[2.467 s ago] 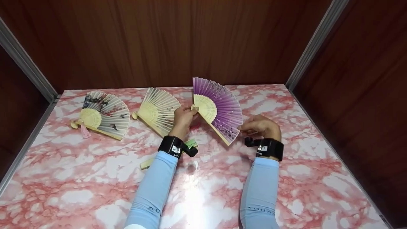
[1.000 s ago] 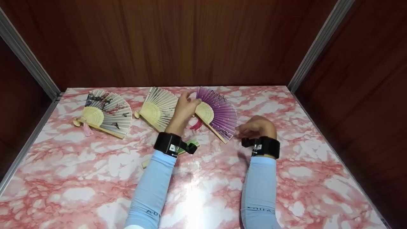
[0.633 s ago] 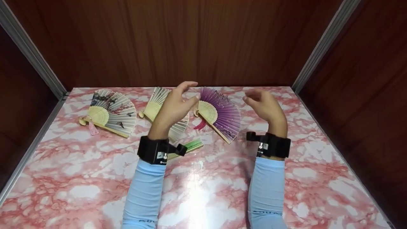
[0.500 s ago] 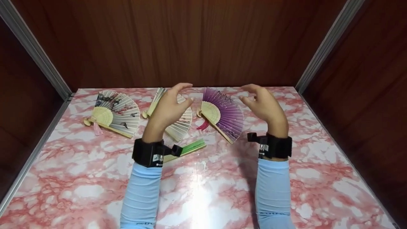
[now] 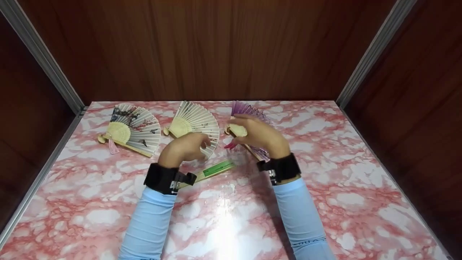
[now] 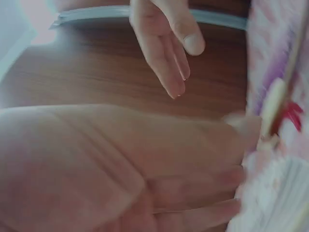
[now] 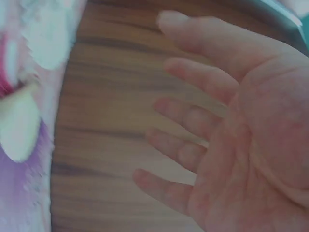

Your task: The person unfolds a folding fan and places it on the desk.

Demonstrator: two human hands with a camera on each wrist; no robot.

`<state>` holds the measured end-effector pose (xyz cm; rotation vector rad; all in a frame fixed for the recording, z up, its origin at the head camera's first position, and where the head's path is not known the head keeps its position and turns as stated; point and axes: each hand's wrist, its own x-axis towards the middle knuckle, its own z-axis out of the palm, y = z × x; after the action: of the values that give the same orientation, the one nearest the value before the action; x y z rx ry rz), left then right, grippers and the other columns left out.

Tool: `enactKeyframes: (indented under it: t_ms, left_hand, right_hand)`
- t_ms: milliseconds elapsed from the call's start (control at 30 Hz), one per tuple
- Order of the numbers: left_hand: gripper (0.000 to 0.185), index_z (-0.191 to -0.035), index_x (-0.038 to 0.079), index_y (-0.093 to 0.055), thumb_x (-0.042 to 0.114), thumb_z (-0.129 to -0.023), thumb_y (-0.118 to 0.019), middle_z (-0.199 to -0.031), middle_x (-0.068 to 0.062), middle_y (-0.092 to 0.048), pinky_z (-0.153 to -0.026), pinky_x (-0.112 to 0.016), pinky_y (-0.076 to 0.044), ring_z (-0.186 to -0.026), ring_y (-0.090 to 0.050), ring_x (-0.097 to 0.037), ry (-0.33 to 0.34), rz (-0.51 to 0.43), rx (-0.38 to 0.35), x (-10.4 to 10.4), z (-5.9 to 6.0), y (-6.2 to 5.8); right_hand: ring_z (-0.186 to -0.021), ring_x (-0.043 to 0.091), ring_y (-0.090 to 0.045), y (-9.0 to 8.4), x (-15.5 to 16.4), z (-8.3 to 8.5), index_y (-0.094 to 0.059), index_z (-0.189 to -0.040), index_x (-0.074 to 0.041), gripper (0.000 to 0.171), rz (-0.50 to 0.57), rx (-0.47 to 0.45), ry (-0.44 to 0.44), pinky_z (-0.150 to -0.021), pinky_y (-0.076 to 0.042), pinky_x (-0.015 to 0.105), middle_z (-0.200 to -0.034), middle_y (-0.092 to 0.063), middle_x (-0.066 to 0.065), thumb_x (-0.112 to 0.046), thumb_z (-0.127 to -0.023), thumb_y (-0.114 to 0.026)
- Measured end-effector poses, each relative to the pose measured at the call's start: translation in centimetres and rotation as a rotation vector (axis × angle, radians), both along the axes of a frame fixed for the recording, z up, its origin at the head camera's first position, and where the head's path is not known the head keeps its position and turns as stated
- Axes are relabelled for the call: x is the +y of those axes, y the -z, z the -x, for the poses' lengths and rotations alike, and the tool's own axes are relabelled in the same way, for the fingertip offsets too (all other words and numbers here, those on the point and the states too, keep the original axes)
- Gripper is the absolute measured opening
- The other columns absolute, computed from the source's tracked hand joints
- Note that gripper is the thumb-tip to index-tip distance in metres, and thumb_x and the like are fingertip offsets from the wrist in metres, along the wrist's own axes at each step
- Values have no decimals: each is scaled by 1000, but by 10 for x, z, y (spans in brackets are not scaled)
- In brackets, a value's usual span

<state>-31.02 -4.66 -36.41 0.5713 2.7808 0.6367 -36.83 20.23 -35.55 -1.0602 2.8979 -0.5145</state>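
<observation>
Our hands, both loose-fingered and holding nothing: left hand (image 5: 186, 147) nearer the closed green fan (image 5: 216, 168), lying lengthwise on the desk (image 5: 343, 187) just beside it; right hand (image 5: 260, 136) over the purple fan (image 5: 242, 108).

A staged recording booth rather than a lived-in room: a glossy pink-and-white marble-patterned counter (image 5: 325, 187) is boxed in by dark brown wood-grain wall panels (image 5: 202, 47) joined at the corners by slanting grey metal strips (image 5: 43, 59), bare of any furnishings.
</observation>
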Motion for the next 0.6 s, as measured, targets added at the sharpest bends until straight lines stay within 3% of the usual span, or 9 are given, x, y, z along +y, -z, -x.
enactKeyframes:
  t_ms: [100,233,333,400,500,600]
  left_hand:
    - [47,-123,5,-68,15,-78,-79,-120,-13,-71,-98,-42,-55,-111,-65,-28,-23,104,-71,4,3,11]
    - [33,-101,10,-76,18,-71,-87,-99,-3,-71,-75,-33,-56,-87,-61,-19,-56,202,-124,16,4,24]
    - [22,-77,11,-72,17,-66,-90,-79,1,-62,-59,-28,-47,-72,-51,-16,-64,244,-125,26,5,33]
    - [25,-68,12,-65,14,-64,-90,-73,2,-55,-55,-27,-43,-68,-47,-16,-66,260,-109,31,5,37]
    - [31,-63,13,-57,9,-63,-88,-69,1,-50,-52,-26,-40,-67,-44,-17,-66,274,-80,35,5,41]
    - [32,-63,13,-55,6,-64,-86,-67,1,-50,-51,-26,-40,-66,-44,-18,-52,286,-64,37,6,43]
  right_hand:
    - [-136,27,-56,15,-15,2,-59,-143,-20,62,-46,-84,-68,-117,-46,43,-151,-54,9,-22,-85,-80]
    - [-117,27,-68,31,-27,5,-68,-133,-16,54,-114,-168,-112,-104,-56,40,-133,-69,7,-11,-80,-79]
    - [-104,23,-70,39,-32,5,-74,-123,-14,45,-171,-180,-125,-94,-59,39,-120,-76,6,-9,-78,-79]
    - [-91,18,-67,42,-35,4,-77,-116,-15,39,-201,-181,-145,-88,-59,37,-110,-78,7,-8,-78,-80]
    - [-83,12,-60,46,-38,2,-81,-108,-16,35,-218,-205,-156,-82,-60,33,-104,-79,5,-7,-75,-82]
    - [-85,9,-64,49,-39,0,-82,-104,-18,37,-234,-221,-140,-83,-60,30,-101,-80,1,-8,-69,-87]
